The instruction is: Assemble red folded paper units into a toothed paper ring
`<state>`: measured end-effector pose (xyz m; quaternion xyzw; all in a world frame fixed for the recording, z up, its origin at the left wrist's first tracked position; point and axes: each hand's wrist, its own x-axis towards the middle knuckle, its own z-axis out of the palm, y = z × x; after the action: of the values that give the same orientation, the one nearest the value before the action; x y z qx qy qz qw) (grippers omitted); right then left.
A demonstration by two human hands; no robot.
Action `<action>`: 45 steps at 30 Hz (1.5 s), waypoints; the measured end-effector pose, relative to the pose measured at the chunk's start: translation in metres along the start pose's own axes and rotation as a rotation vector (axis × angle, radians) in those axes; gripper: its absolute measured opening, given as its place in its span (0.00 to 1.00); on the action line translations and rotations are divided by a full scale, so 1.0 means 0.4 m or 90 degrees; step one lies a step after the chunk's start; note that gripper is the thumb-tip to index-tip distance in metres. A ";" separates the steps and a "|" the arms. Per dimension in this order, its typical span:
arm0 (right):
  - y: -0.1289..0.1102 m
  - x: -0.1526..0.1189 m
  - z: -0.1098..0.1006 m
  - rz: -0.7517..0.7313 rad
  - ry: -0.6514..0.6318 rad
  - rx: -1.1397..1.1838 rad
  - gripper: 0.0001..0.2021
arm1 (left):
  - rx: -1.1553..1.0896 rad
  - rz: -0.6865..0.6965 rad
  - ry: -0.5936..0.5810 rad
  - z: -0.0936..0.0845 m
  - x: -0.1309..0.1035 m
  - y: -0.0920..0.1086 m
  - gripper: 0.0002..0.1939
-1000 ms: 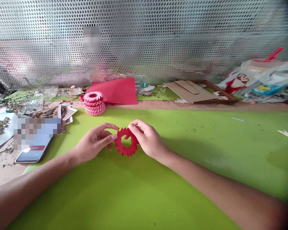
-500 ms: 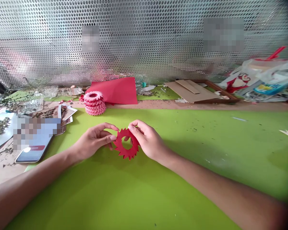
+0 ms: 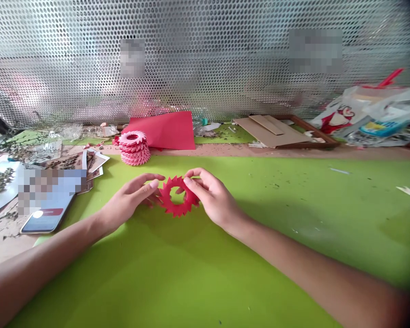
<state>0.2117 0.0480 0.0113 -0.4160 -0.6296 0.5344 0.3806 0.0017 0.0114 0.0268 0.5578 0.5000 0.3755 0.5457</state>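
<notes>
A red toothed paper ring (image 3: 167,202) is held up above the green table surface (image 3: 177,273). My right hand (image 3: 212,196) pinches its right edge between thumb and fingers. At the ring's left side, my left hand (image 3: 133,196) has thumb and forefinger apart, with the other fingers partly behind the ring. Whether those rear fingers touch it I cannot tell. Farther back stands a stack of pink and red toothed rings (image 3: 135,149), with a sheet of red paper (image 3: 171,130) behind it.
To the left lie a phone (image 3: 48,214), some printed cards (image 3: 95,164) and dried plant bits. Flat cardboard (image 3: 266,132) rests on a brown frame (image 3: 323,139) at the back right, beside plastic bags (image 3: 372,114). A perforated metal panel (image 3: 205,59) runs along the back.
The ring has turned and risen slightly in my right hand. My left thumb and forefinger have come off its left edge and spread apart.
</notes>
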 end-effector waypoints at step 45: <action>-0.016 -0.005 0.017 -0.081 -0.068 -0.136 0.09 | 0.071 0.020 0.055 0.032 -0.001 -0.032 0.15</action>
<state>0.2052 0.0432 0.0165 -0.3843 -0.7277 0.4604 0.3330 0.0122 0.0069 0.0127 0.5782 0.5344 0.3791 0.4862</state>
